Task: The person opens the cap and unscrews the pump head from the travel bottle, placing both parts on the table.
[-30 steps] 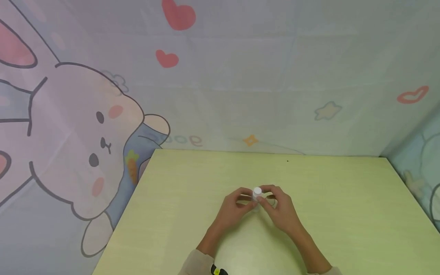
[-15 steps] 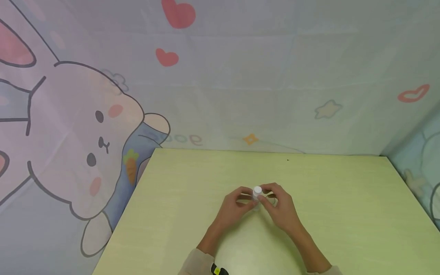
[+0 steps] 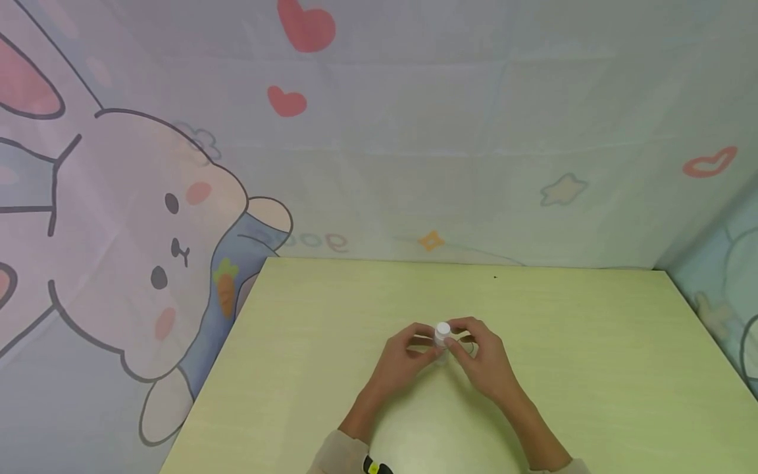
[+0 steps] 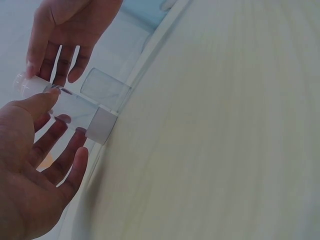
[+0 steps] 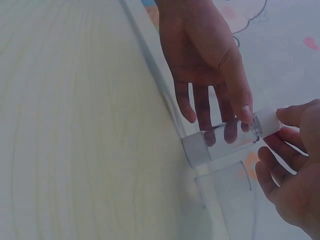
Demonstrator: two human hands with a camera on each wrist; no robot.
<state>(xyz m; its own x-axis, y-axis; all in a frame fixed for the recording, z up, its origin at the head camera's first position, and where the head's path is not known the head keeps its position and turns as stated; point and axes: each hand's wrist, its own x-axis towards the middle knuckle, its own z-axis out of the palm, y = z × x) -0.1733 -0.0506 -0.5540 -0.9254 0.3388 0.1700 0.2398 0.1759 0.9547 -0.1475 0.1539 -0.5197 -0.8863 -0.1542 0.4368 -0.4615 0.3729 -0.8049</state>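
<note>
A small clear bottle (image 4: 75, 109) with a white cap (image 3: 443, 327) and a white bottom part (image 5: 195, 149) stands upright on the table. My left hand (image 3: 398, 359) holds its transparent body below the neck, thumb on the near side and fingers round the far side. Up at the cap, my right hand (image 3: 487, 362) pinches with thumb and index finger, its other fingers loosely bent. Beside the bottle, on the right-hand side, a clear cylindrical cup or cover (image 5: 227, 195) stands on the table. In the head view my right hand hides most of that cylinder.
The pale yellow-green table (image 3: 331, 309) reaches a back edge against a hanging cloth (image 3: 414, 131) printed with hearts and a rabbit. A tiny dark speck (image 3: 495, 277) lies near that back edge. A black band with a yellow mark (image 3: 376, 466) is at the left sleeve.
</note>
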